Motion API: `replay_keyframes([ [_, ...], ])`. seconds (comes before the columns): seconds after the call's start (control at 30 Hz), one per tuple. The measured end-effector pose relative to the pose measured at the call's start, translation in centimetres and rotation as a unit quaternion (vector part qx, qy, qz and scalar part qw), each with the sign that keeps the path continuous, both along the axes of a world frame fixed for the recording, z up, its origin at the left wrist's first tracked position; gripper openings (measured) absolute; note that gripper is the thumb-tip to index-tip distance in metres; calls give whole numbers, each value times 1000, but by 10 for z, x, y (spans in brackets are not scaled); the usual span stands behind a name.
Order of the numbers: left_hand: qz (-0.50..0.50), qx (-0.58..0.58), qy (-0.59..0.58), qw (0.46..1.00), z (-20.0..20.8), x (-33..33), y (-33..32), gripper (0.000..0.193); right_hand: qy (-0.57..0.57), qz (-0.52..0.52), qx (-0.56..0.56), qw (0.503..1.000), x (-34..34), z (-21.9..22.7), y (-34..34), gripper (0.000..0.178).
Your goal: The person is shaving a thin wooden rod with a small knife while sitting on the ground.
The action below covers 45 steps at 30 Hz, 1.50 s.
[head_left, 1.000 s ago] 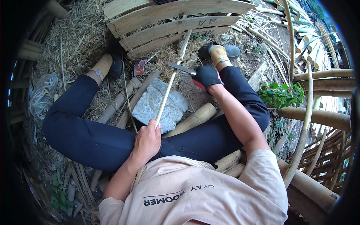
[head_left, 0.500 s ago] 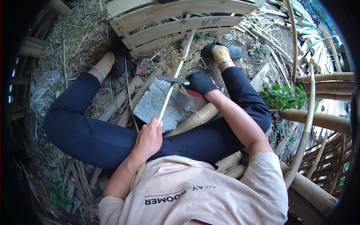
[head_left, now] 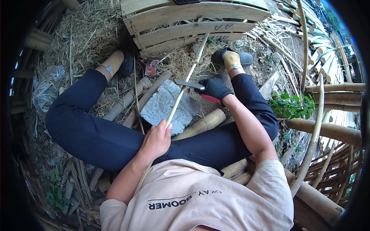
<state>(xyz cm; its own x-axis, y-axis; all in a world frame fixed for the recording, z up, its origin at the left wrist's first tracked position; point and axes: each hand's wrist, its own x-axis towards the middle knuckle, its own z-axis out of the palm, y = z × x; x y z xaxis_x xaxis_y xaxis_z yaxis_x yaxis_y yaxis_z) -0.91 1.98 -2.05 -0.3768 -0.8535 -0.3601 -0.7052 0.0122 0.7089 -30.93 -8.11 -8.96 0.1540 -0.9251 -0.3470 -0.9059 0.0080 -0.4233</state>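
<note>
My bare left hand (head_left: 157, 139) is wrapped round a long pale bamboo strip (head_left: 191, 67) above my lap. The strip slants from under my left forearm up to the wooden crate. In a black and red glove, my right hand (head_left: 216, 91) grips a knife (head_left: 189, 84) whose flat metal blade lies across the strip. Below the blade and strip, a rough grey stone block (head_left: 165, 106) sits between my legs. The knife's handle is mostly hidden in the glove.
A slatted wooden crate (head_left: 192, 29) stands ahead between my feet. Bamboo poles (head_left: 206, 122) lie beside the stone, and more poles (head_left: 329, 125) form a frame at the right. Straw (head_left: 86, 36) covers the ground, with a plastic bag (head_left: 48, 86) at the left.
The whole view has shifted slightly. My right hand has moved a little to the right with the knife, so less blade reaches past the bamboo strip. My left hand keeps its grip.
</note>
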Motion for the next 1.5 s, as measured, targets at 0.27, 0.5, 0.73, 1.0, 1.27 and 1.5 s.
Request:
replay_keyframes([
  [0.27, -9, 26, 52, 998, -6, 5, -6, 30, 28, 15, -45, 998, 18, -4, -3, 26],
  [0.5, -7, -6, 35, 999, -5, 1, -4, 29, 78, -3, -70, 994, 6, -15, -10, 25],
  [0.73, 1, 6, 32, 999, 3, 4, -3, 27, 69, -86, -69, 992, -10, -7, -11, 25],
  [1.0, 7, 17, 8, 1000, -1, 1, -3, 27, 18, 158, -106, 981, 26, 11, 7, 20],
  [1.27, -8, -10, 17, 1000, -2, -4, -2, 26, 111, -115, -31, 987, -22, -20, -24, 26],
  [1.5, 4, 10, 21, 1000, 0, -1, -2, 27, 36, -45, -152, 987, -2, 6, -5, 25],
])
